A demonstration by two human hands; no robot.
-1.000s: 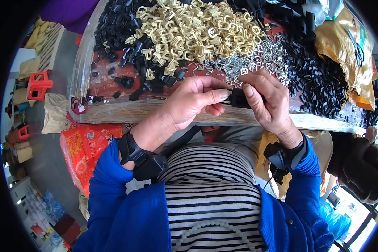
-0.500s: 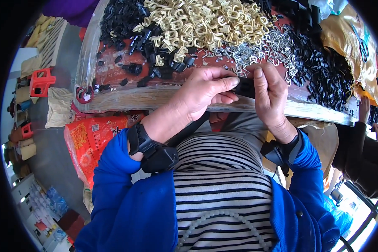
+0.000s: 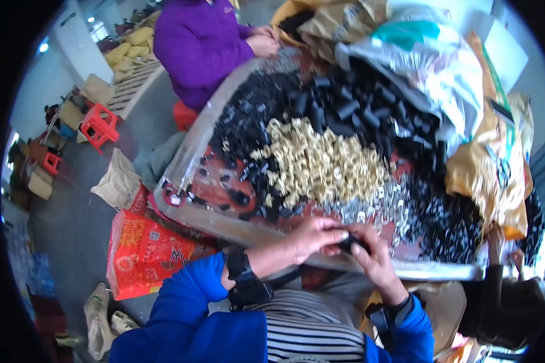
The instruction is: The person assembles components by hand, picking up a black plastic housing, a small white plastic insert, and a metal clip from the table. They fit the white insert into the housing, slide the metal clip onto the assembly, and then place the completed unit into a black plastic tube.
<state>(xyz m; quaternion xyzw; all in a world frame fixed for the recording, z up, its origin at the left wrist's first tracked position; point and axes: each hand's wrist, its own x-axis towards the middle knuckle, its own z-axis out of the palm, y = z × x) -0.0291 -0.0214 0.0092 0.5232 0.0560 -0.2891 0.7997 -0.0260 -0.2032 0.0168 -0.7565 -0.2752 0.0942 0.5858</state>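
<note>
My left hand (image 3: 312,239) pinches a small black plastic piece (image 3: 347,243) between thumb and fingers at the table's near edge. My right hand (image 3: 375,259) has its fingers closed around the other end of this piece, whose exact kind is too blurred to tell. Just beyond both hands lie silver bent wire clips (image 3: 372,209). Behind these sits a heap of cream U-shaped pieces (image 3: 324,163). Small flat black parts (image 3: 445,227) are piled to the right, and thicker black tube-like parts (image 3: 348,109) lie farther back.
A person in purple (image 3: 197,51) works at the far left side of the table (image 3: 206,190). Another person's hand (image 3: 496,239) is at the right, by an orange sack (image 3: 472,175). A red bag (image 3: 142,257) and red stool (image 3: 99,127) stand left.
The view has tilted up, showing more of the table's far side and the person in purple. My right fingers have moved in from beside the black piece to close on it.
</note>
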